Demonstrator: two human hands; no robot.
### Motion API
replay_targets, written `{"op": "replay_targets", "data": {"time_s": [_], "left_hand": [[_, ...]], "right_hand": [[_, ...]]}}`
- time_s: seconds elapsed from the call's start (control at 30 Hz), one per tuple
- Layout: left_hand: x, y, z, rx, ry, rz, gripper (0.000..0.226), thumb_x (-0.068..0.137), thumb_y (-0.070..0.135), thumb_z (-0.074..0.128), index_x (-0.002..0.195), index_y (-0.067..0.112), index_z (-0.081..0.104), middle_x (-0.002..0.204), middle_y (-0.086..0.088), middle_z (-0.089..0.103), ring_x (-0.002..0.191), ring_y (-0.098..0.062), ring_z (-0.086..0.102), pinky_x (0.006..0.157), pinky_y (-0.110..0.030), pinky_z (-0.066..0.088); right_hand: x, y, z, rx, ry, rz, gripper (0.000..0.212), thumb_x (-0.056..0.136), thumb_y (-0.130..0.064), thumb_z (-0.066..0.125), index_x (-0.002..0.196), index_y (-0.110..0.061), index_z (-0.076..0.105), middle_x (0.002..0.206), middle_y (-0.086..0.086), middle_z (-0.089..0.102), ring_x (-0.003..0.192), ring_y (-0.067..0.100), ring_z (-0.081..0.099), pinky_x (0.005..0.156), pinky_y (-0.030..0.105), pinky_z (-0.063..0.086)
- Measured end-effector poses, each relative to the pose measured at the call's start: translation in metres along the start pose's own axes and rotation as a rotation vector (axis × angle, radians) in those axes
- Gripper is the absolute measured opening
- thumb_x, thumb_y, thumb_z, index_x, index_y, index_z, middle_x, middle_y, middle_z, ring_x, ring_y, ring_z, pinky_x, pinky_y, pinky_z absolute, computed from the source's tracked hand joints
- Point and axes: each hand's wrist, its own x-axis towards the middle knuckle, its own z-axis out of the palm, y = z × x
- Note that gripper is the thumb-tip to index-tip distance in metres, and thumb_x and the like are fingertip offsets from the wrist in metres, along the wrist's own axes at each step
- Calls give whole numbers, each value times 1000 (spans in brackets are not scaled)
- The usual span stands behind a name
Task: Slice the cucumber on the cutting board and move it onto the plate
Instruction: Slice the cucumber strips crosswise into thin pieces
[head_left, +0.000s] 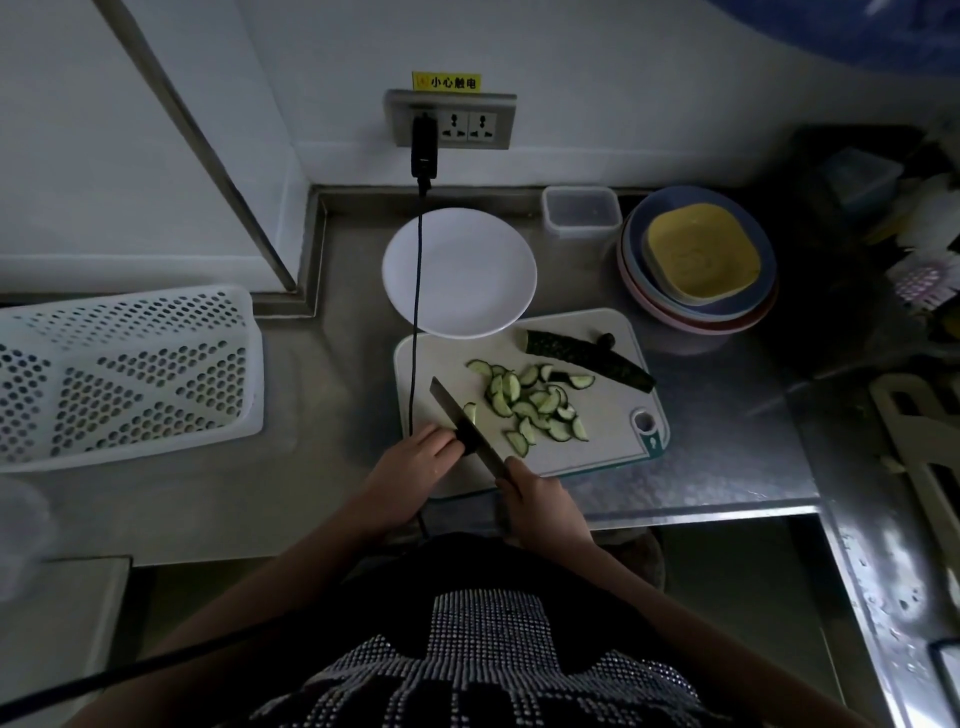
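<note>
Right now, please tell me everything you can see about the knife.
The knife has a broad, dark, rectangular blade that looks like metal. The right hand grips its handle, which is hidden in the fist. The blade runs diagonally, pointing away and to the left over the board. It lies among the cucumber slices, and one slice sits against its right side. The left hand holds something against its left side; what it is cannot be seen.

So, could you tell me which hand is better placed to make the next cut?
Right hand: it already grips the knife, blade resting at the cucumber piece that the left hand steadies.
</note>
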Motion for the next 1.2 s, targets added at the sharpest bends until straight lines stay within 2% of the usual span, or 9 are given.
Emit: {"op": "replay_targets", "data": {"time_s": [0.27, 0.5, 0.6, 0.73, 0.93, 1.2], "left_hand": [[1, 0, -1, -1, 21, -1, 27, 78, 11, 43, 92, 6, 65, 89, -9, 62, 89, -20, 48, 64, -30, 54], [-2, -4, 3, -8, 11, 13, 22, 81, 12, 45, 99, 10, 56, 93, -7, 60, 91, -21, 48, 63, -33, 54], [-4, -5, 3, -18, 11, 26, 23, 82, 12, 43, 104, 10, 51, 97, -8, 60, 93, -21, 48, 65, -32, 55], [-3, -5, 4, -25, 4, 22, 24, 85, 12, 43, 102, 6, 59, 98, -9, 59, 93, -22, 48, 67, -34, 56], [-1, 0, 1, -27, 52, 7, 28, 86, 17, 43, 94, 5, 67, 91, -8, 61, 91, -19, 48, 60, -32, 55], [-2, -3, 4, -12, 33, 7, 31, 85, 15, 41, 98, 5, 67, 95, -8, 62, 94, -19, 49, 68, -33, 56]], "right_hand": [[5, -1, 0, -2, -79, 36, 18, 100, -30, 37, 109, -15, 43, 106, 24, 60, 99, 41, 59, 75, 41, 46], [4, 1, 1, -26, -59, 31, 18, 100, -32, 37, 107, -16, 42, 105, 22, 61, 98, 39, 60, 72, 40, 45], [2, 2, -1, -30, 4, 32, 17, 100, -32, 37, 105, -16, 43, 100, 22, 62, 94, 40, 60, 68, 39, 43], [0, 4, -3, 27, 92, 28, 17, 100, -31, 40, 99, -15, 45, 96, 23, 64, 91, 41, 60, 63, 37, 37], [1, 2, 1, -4, 3, -22, 18, 99, -32, 40, 102, -15, 42, 97, 22, 62, 91, 40, 60, 66, 39, 43], [1, 0, 0, 20, -12, -13, 17, 99, -31, 39, 100, -14, 42, 97, 23, 63, 92, 41, 60, 66, 39, 43]]}}
